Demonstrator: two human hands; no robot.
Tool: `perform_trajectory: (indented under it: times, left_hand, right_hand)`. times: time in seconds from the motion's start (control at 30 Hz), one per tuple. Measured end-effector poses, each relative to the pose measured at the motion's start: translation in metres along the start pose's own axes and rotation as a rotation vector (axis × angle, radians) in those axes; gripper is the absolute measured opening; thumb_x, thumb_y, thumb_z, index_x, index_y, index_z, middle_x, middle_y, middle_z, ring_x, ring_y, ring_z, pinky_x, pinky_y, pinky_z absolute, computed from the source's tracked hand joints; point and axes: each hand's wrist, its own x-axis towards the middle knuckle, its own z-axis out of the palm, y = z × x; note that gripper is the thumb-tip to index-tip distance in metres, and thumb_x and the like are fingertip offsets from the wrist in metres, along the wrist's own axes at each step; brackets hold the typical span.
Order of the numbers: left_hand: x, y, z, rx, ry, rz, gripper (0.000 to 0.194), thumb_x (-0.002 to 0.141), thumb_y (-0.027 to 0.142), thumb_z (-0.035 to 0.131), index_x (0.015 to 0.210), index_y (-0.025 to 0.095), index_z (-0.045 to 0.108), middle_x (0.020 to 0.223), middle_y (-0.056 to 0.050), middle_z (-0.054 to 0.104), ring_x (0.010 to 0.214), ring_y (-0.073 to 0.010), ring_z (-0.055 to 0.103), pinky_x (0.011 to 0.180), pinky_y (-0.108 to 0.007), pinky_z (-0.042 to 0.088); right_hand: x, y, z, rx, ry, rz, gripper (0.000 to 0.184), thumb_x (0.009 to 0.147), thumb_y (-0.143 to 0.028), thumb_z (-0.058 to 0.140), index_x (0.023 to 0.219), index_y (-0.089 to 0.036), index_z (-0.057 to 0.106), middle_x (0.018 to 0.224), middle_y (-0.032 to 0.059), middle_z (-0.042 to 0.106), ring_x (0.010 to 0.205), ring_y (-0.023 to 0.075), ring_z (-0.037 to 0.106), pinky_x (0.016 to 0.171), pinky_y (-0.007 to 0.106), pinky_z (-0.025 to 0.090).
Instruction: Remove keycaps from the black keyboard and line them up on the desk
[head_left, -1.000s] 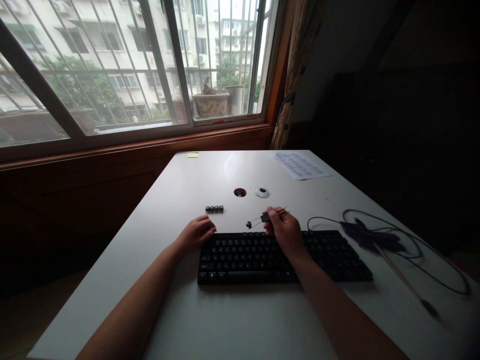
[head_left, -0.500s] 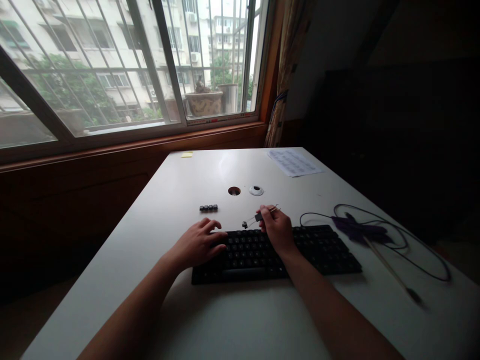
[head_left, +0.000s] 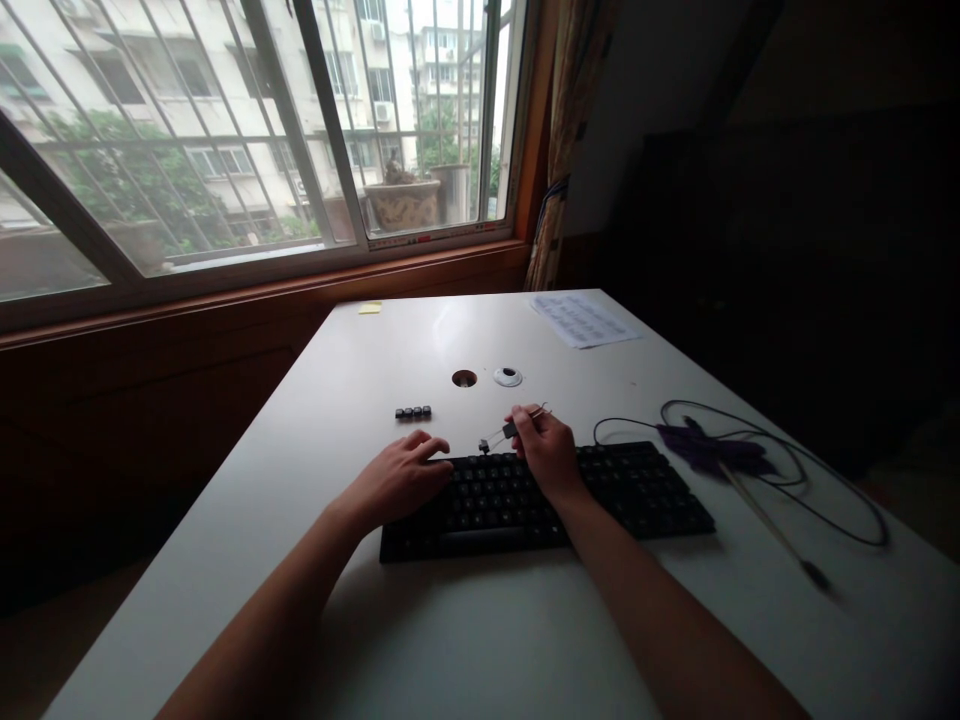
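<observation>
A black keyboard point(head_left: 615, 495) lies across the white table point(head_left: 420, 640). My left hand point(head_left: 401, 478) rests flat on the keyboard's left end, fingers stretched out and apart. My right hand point(head_left: 546, 448) hovers over the keyboard's top edge, fingers pinched on a wire keycap puller point(head_left: 501, 434) that carries a small black keycap at its left tip. A short row of loose black keycaps point(head_left: 413, 412) sits on the table beyond my left hand.
A round cable hole point(head_left: 464, 378) and its white cap point(head_left: 508, 376) lie behind the keyboard. Black cable point(head_left: 817, 470), a purple cloth point(head_left: 709, 450) and a thin brush point(head_left: 772, 530) lie to the right. A printed sheet point(head_left: 581, 320) and a yellow note point(head_left: 369, 308) sit near the window.
My left hand has slid from the table beside the keyboard onto its left keys. My right hand keeps the puller above the top row. My view has shifted slightly.
</observation>
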Motion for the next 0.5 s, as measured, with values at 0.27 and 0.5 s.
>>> perform_trajectory:
  times: [0.27, 0.5]
  left_hand:
    - [-0.002, -0.012, 0.015, -0.096, 0.282, -0.216, 0.009, 0.096, 0.023, 0.046, 0.101, 0.021, 0.054, 0.118, -0.009, 0.055, 0.107, -0.0242, 0.051, 0.089, -0.042, 0.047]
    - [-0.024, -0.039, 0.016, -0.124, 0.524, -0.490, 0.009, 0.093, 0.022, 0.048, 0.084, 0.021, 0.049, 0.075, 0.001, 0.050, 0.068, -0.0148, 0.048, 0.068, -0.029, 0.044]
  right_hand:
    - [0.000, 0.002, 0.000, 0.020, -0.011, -0.006, 0.044, 0.091, -0.055, 0.046, 0.080, -0.017, 0.066, 0.051, -0.0018, 0.057, 0.041, 0.0116, 0.053, 0.044, 0.023, 0.042]
    - [0.000, 0.002, 0.000, 0.026, -0.013, -0.002, 0.046, 0.091, -0.057, 0.046, 0.081, -0.017, 0.066, 0.052, -0.0017, 0.057, 0.042, 0.0117, 0.053, 0.044, 0.022, 0.042]
